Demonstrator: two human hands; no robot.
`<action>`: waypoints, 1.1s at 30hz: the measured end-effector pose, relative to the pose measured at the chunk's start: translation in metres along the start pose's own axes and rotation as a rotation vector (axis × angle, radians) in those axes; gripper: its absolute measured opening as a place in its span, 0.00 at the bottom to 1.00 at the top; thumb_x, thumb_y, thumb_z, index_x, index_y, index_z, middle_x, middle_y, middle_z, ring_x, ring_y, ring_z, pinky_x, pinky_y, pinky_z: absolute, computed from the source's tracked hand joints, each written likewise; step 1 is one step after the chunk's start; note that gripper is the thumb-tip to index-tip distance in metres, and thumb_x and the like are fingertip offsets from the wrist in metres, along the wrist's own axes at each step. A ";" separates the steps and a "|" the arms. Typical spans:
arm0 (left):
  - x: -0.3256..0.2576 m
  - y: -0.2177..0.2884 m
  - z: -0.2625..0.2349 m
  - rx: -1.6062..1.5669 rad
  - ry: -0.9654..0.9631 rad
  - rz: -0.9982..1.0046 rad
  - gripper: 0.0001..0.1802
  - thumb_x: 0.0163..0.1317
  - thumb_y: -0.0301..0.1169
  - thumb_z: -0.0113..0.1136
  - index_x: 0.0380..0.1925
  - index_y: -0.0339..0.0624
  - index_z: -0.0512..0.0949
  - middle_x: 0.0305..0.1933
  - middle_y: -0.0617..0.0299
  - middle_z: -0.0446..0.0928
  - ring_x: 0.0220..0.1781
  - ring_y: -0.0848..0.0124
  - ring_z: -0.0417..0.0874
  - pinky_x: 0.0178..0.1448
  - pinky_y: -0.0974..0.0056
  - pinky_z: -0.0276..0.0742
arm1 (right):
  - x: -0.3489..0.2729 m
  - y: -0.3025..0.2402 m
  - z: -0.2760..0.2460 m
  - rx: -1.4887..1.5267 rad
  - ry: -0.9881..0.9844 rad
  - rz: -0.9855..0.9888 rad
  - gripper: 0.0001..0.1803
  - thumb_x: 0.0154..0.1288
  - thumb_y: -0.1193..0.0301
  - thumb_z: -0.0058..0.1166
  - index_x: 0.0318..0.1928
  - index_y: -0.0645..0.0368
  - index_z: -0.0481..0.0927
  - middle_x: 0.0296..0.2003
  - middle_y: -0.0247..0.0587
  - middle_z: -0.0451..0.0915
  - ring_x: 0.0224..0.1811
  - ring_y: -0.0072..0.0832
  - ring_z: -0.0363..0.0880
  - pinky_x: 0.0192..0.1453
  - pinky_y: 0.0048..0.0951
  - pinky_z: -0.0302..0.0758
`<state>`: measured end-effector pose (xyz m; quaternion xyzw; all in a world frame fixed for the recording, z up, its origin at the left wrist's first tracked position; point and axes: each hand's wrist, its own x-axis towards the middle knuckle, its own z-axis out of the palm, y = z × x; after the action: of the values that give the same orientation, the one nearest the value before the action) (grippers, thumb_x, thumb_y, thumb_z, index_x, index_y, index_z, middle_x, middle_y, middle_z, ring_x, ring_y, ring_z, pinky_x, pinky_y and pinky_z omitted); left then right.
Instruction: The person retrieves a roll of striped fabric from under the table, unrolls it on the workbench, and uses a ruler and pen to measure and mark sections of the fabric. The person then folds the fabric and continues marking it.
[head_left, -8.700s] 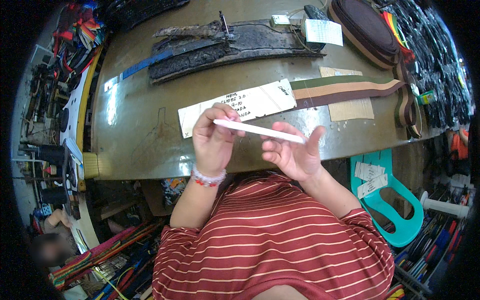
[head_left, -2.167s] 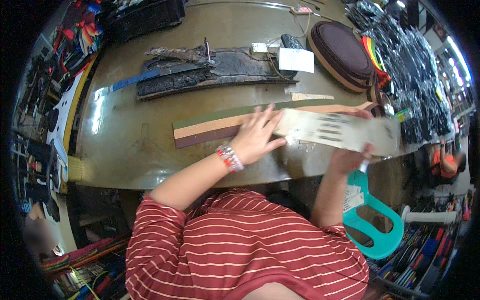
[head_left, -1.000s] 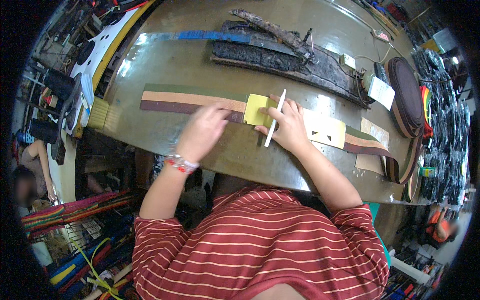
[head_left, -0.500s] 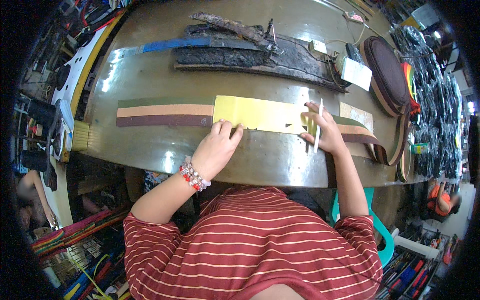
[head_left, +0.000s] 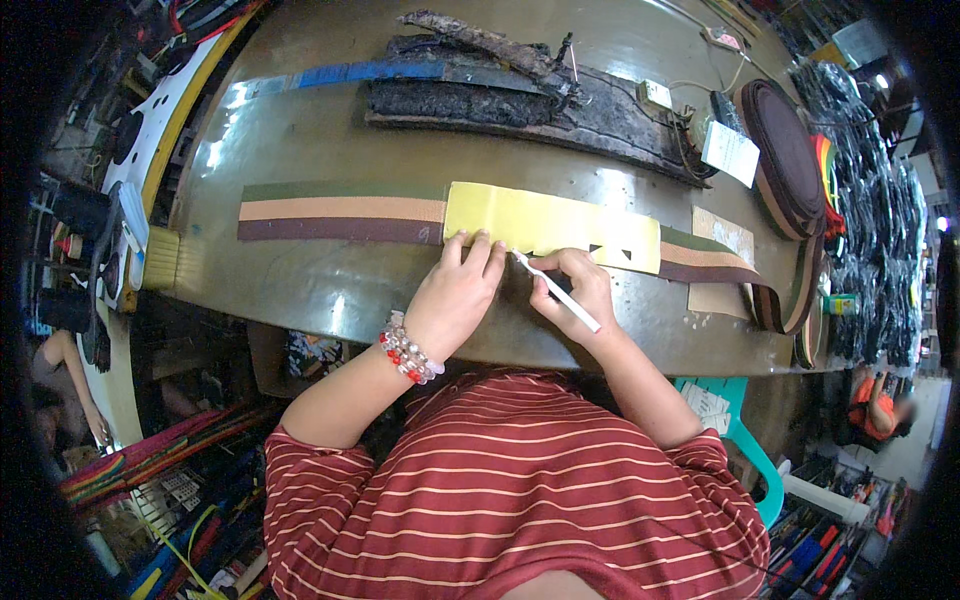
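A yellow rectangular template with small notches along its near edge lies over a striped green, tan and brown webbing strap. My left hand rests flat with its fingertips on the template's near left edge, pressing it against the strap. In my right hand is a slim white marking pen, gripped between thumb and fingers. Its tip meets the template's near edge, just right of my left fingers. From the template's right end the strap runs on toward a large roll of webbing.
Across the back of the table lies a charred dark board with a blue strip beside it. A cardboard piece sits under the strap at right. A yellow brush stands at the left edge; black packed goods hang at right.
My right hand has moved left from the template's right end and brought the pen down to its near edge. My left hand stays on the template.
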<state>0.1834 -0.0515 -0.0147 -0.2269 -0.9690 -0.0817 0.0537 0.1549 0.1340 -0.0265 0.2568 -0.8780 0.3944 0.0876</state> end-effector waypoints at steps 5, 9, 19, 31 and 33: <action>0.001 0.002 -0.002 0.022 -0.007 -0.007 0.23 0.54 0.24 0.49 0.53 0.34 0.69 0.56 0.48 0.67 0.58 0.53 0.66 0.62 0.60 0.68 | 0.007 -0.007 -0.014 -0.018 -0.031 -0.025 0.07 0.46 0.76 0.57 0.30 0.61 0.78 0.27 0.44 0.80 0.28 0.35 0.78 0.37 0.31 0.74; 0.006 0.002 -0.003 -0.053 -0.029 -0.036 0.18 0.54 0.25 0.48 0.46 0.31 0.72 0.56 0.48 0.67 0.58 0.53 0.67 0.63 0.59 0.67 | 0.004 -0.009 -0.020 0.085 -0.030 0.190 0.08 0.45 0.75 0.57 0.30 0.61 0.77 0.23 0.46 0.76 0.27 0.40 0.76 0.35 0.36 0.73; 0.042 0.014 0.006 0.123 -0.080 0.161 0.23 0.54 0.25 0.50 0.52 0.41 0.69 0.38 0.53 0.69 0.41 0.57 0.74 0.48 0.62 0.76 | 0.002 0.030 -0.065 0.229 0.105 0.501 0.06 0.52 0.74 0.53 0.30 0.65 0.75 0.23 0.40 0.78 0.26 0.20 0.75 0.31 0.24 0.72; 0.068 0.053 0.008 0.278 -0.212 -0.029 0.32 0.56 0.28 0.51 0.62 0.68 0.63 0.37 0.56 0.69 0.36 0.58 0.75 0.36 0.61 0.77 | -0.003 0.055 -0.088 0.044 0.029 0.394 0.08 0.49 0.71 0.54 0.28 0.63 0.76 0.21 0.44 0.78 0.23 0.27 0.78 0.30 0.27 0.74; 0.076 0.053 0.009 0.200 -0.165 0.064 0.26 0.55 0.28 0.51 0.57 0.55 0.69 0.37 0.55 0.70 0.38 0.58 0.76 0.39 0.63 0.77 | -0.006 0.058 -0.095 0.062 0.063 0.515 0.07 0.49 0.72 0.54 0.27 0.63 0.76 0.20 0.43 0.78 0.23 0.27 0.78 0.30 0.27 0.73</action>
<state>0.1387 0.0299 -0.0060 -0.2573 -0.9656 0.0360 -0.0011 0.1254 0.2392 -0.0025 0.0151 -0.8987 0.4382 0.0039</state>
